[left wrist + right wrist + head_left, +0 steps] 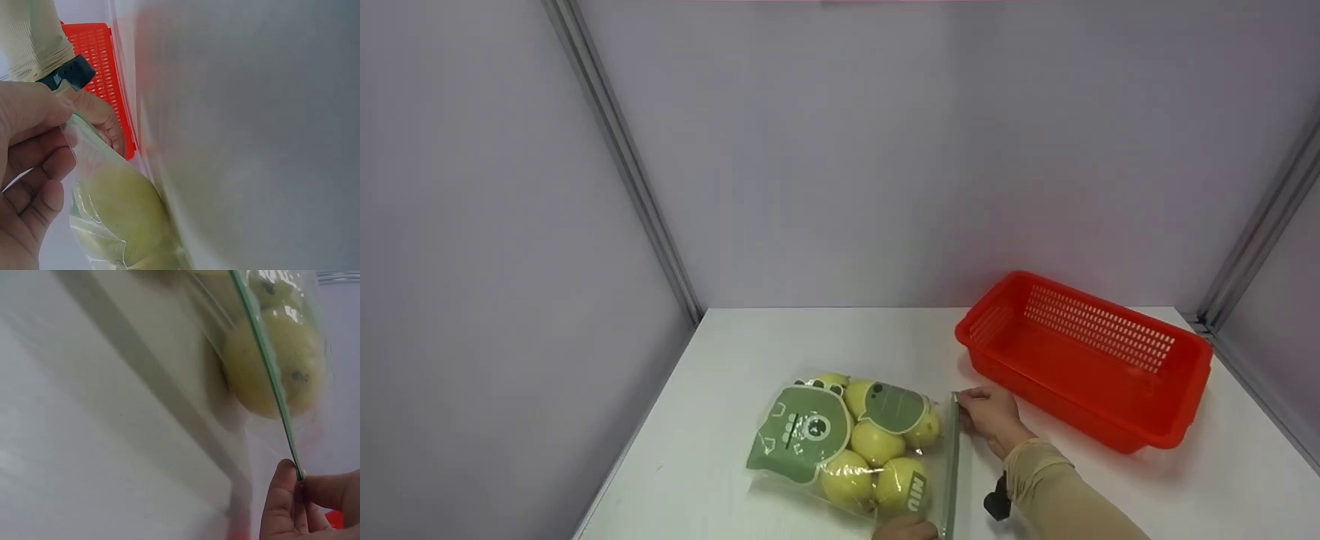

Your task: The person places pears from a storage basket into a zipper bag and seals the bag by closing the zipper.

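Observation:
A clear zip bag with a green cartoon print lies on its side, holding several round yellow fruits that look like pears. Its green zip strip runs along the right edge, between my two hands. At the far end of the strip, my right hand pinches the corner between thumb and fingers. My left hand pinches the near corner of the bag, its other fingers loosely bent below. Only the top of this left hand shows at the bottom of the head view.
A red plastic basket with slotted sides stands at the back right, just beyond my right hand. The white table is bounded by a grey wall behind and by panels at both sides.

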A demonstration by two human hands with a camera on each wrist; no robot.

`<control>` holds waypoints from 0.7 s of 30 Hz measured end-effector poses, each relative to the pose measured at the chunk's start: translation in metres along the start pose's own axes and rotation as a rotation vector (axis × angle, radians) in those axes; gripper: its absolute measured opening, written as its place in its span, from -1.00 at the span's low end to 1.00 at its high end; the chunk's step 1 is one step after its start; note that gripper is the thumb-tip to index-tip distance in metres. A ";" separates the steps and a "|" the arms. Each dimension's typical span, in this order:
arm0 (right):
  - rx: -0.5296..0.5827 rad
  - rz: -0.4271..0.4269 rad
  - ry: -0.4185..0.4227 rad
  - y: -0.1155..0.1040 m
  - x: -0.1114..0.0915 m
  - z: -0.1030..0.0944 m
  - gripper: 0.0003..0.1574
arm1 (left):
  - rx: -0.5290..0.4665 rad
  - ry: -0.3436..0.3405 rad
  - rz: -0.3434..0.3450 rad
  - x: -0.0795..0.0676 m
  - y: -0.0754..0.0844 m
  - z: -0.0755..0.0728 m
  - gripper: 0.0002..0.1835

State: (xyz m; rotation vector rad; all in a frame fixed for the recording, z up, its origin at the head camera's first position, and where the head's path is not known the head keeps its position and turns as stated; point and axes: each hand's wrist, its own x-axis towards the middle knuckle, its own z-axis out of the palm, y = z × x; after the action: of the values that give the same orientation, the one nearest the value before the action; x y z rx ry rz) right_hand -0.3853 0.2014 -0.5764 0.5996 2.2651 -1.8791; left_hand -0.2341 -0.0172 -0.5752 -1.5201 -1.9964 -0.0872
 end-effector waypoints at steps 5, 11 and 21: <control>-0.019 0.027 0.006 -0.001 0.007 -0.001 -0.68 | -0.017 -0.082 0.000 0.001 -0.001 -0.004 -0.93; 0.047 -0.001 -0.020 0.000 0.001 0.003 -0.61 | 0.032 -0.026 -0.013 0.001 -0.001 -0.002 -0.92; 0.035 0.034 -0.274 0.019 -0.062 0.014 -0.56 | 0.001 -0.150 -0.050 0.004 -0.002 -0.007 -0.89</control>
State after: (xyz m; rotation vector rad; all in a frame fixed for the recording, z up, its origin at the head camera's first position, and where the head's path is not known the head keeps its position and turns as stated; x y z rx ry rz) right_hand -0.3233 0.1772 -0.5752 0.3558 2.0407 -1.8585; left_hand -0.2339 -0.0176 -0.5674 -1.5154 -2.1519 0.0068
